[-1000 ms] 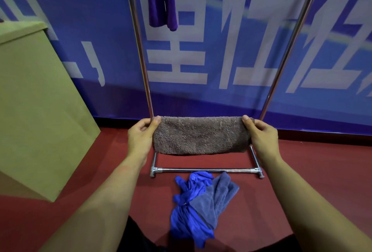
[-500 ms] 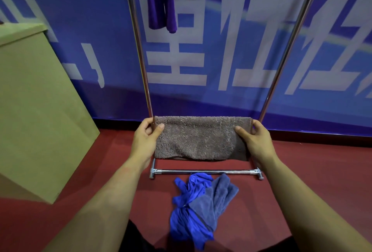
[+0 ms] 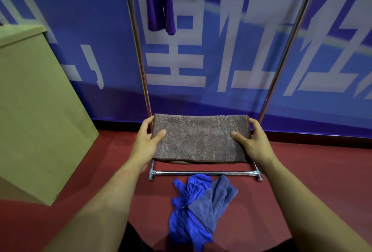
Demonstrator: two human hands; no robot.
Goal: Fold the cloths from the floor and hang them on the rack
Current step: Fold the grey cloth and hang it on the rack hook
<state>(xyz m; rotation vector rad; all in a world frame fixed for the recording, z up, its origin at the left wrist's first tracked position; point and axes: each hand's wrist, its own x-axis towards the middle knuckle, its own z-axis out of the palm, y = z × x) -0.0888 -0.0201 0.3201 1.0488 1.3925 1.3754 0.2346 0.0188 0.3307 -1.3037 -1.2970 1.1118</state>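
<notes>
lying nearest on the red floor (image 3: pixel 302 181), the blue cloths (image 3: pixel 199 209) look limp and light, while the left hand (image 3: pixel 148 141) and right hand (image 3: pixel 251 141) pinch the soft folded brown cloth (image 3: pixel 198 141) by its ends, with open room between the rack (image 3: pixel 203 173) uprights beyond.

Folded brown cloth (image 3: pixel 199 137) held flat, mid-air, before rack (image 3: pixel 203 173). Purple cloth (image 3: pixel 160 1) hangs on rack top. Blue cloth (image 3: pixel 187 211), grey-blue cloth (image 3: pixel 216 199) crumpled on floor (image 3: pixel 302 171).
</notes>
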